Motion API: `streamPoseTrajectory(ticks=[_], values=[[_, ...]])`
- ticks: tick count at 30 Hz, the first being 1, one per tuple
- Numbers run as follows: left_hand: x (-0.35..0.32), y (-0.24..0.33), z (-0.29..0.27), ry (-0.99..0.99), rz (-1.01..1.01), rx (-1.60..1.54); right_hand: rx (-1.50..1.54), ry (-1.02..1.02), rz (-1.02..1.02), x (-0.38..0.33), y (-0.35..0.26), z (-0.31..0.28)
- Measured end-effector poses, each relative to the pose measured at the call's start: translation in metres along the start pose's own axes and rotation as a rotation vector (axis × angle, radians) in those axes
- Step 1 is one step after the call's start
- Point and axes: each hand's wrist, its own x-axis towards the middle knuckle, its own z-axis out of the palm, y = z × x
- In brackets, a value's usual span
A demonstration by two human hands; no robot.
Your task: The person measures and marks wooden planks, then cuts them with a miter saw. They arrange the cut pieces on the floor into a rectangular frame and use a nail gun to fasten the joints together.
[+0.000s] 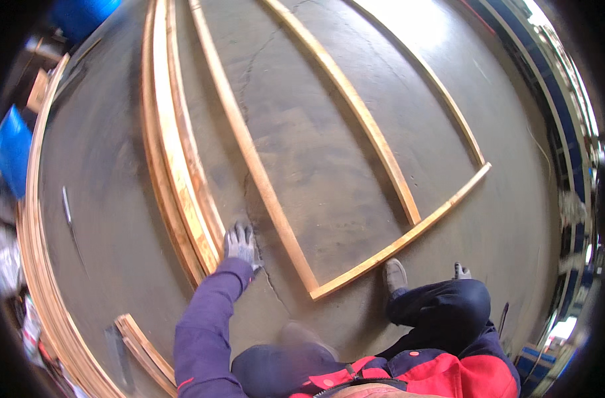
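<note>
At far left, a blue container (pixel 12 152), contents hidden, stands behind stacked long timber strips (pixel 40 285). Three wooden planks (pixel 166 132) lie rightward; the gloved left hand (pixel 240 245) is at their near end, fingers extended, any hold hidden. Beyond lie three timbers meeting a crosspiece (pixel 362 266). The gloved right hand (pixel 461 270), beside the knee, is partly hidden; I cannot tell its grip.
</note>
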Motion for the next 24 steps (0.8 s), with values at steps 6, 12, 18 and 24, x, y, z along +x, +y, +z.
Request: streamPoseTrajectory(ticks=[6, 12, 18, 24], values=[[0.007, 0.002, 0.031, -0.148, -0.004, 0.108, -0.039, 0.020, -0.055, -0.064, 0.017, -0.117], [0.024, 0.005, 0.025, -0.298, -0.059, 0.207, -0.211, 0.068, -0.435, -0.100, -0.139, -0.135], [0.023, -0.002, 0.043, -0.216, -0.081, 0.202, -0.425, -0.199, -0.434, -0.059, -0.214, -0.051], [0.026, 0.001, 0.054, -0.068, -0.203, 0.049, -0.064, -0.432, -0.160, 0.039, -0.236, 0.057]])
